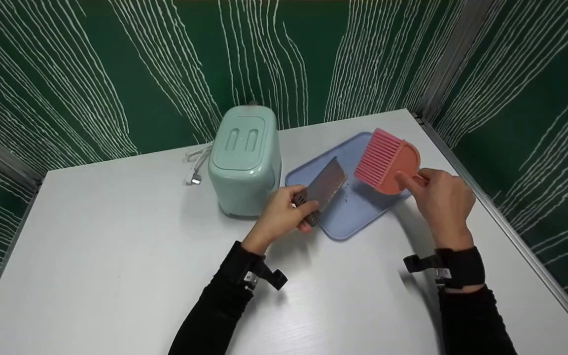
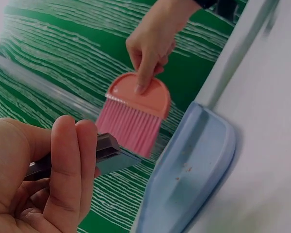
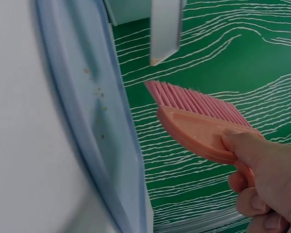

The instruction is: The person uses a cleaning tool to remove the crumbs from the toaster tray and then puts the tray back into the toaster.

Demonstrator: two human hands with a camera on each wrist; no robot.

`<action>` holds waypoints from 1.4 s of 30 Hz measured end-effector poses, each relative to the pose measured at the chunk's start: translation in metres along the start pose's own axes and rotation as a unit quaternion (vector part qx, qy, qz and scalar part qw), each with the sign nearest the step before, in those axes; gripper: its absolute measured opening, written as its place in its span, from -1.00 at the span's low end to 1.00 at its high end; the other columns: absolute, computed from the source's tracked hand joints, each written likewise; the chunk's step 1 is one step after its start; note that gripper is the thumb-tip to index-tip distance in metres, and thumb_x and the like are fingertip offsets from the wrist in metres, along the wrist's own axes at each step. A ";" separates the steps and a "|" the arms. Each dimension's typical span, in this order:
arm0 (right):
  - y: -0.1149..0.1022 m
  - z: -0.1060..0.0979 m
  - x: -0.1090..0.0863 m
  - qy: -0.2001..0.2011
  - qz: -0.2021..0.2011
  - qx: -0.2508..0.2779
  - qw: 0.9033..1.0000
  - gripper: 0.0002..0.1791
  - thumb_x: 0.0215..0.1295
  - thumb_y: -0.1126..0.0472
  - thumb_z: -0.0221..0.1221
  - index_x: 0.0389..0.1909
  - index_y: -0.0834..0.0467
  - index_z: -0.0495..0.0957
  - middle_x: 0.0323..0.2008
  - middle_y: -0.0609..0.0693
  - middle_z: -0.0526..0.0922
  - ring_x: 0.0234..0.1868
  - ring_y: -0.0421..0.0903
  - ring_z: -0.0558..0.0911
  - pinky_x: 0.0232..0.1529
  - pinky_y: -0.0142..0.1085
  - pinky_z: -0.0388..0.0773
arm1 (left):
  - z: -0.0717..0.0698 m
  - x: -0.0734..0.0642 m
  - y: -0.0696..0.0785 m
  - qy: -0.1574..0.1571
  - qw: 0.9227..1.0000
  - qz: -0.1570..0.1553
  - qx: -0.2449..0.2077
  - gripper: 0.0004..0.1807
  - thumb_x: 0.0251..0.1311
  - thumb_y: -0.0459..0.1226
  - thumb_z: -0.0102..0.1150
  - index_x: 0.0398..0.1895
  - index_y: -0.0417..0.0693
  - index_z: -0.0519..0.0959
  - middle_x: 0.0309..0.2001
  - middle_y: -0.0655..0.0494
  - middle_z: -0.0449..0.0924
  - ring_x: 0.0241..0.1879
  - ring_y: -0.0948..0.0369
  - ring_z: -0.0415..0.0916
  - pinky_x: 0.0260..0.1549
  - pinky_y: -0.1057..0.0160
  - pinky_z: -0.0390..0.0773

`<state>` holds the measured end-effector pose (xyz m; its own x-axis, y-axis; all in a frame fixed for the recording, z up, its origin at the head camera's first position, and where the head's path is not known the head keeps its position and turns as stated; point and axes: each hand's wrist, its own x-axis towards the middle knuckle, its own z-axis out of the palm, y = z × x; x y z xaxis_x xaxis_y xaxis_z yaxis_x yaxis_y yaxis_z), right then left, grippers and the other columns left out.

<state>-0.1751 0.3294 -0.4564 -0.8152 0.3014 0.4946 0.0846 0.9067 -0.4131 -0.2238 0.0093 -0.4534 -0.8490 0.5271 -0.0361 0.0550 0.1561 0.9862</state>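
In the head view my left hand [image 1: 284, 209] grips the dark slotted end of a thin metal crumb tray [image 1: 327, 181]. Its plate is tilted over the blue tray [image 1: 345, 227], with crumbs along one edge. My right hand [image 1: 444, 199] holds a small orange brush [image 1: 402, 167] by its handle, thumb pressed on the flat head. The pink bristles [image 1: 376, 157] point toward the crumb tray, with a gap between them. Scattered crumbs [image 3: 99, 92] lie in the blue tray in the right wrist view. The left wrist view shows the fingers wrapped about the crumb tray's dark end.
A mint-green toaster [image 1: 244, 162] with a lidded top stands left of the blue tray. Its white cord and plug [image 1: 194, 178] lie beside it on the white table [image 1: 116, 266]. Green walls with white lines [image 1: 303, 59] rise behind and at the sides.
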 end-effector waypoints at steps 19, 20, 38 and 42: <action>-0.034 -0.023 -0.001 -0.066 -0.122 0.037 0.990 -0.55 0.25 -0.15 0.52 -0.55 0.12 0.68 -0.72 -0.01 0.55 -0.61 -0.08 0.46 -0.53 -0.28 0.18 | 0.000 0.001 -0.003 -0.002 1.000 -0.006 0.010 -0.93 0.48 -0.40 0.25 -0.14 -0.29 0.59 -0.36 -0.19 0.77 -0.67 0.31 0.63 -0.59 0.31 0.74; -0.035 -0.022 -0.001 -0.067 -0.125 0.040 0.989 -0.56 0.24 -0.14 0.53 -0.55 0.12 0.70 -0.72 -0.01 0.56 -0.61 -0.09 0.47 -0.53 -0.28 0.19 | 0.000 0.001 -0.003 -0.002 1.000 -0.007 0.008 -0.91 0.48 -0.40 0.25 -0.09 -0.30 0.61 -0.35 -0.19 0.77 -0.67 0.31 0.63 -0.59 0.30 0.74; -0.032 -0.005 -0.005 -0.073 -0.170 0.035 0.982 -0.61 0.12 -0.13 0.59 -0.54 0.07 0.71 -0.68 -0.05 0.62 -0.60 -0.10 0.54 -0.55 -0.32 0.22 | 0.002 0.002 -0.001 0.007 1.000 -0.011 0.018 -0.84 0.46 -0.29 0.35 -0.05 -0.22 0.67 -0.39 0.00 0.74 -0.66 0.31 0.62 -0.58 0.28 0.74; -0.029 -0.002 -0.005 -0.068 -0.169 0.027 0.983 -0.60 0.14 -0.14 0.58 -0.54 0.08 0.72 -0.70 -0.04 0.59 -0.63 -0.10 0.50 -0.57 -0.32 0.19 | 0.002 0.001 0.000 0.008 1.000 -0.015 0.016 -0.78 0.45 -0.31 0.34 0.07 -0.22 0.68 -0.36 -0.01 0.73 -0.65 0.30 0.63 -0.58 0.29 0.74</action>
<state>-0.1728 0.3025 -0.4454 -0.8605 -0.0597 0.5059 -0.2316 0.9304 -0.2842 -0.2235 0.0111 -0.4540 -0.8590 0.5081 -0.0633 0.0459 0.1994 0.9788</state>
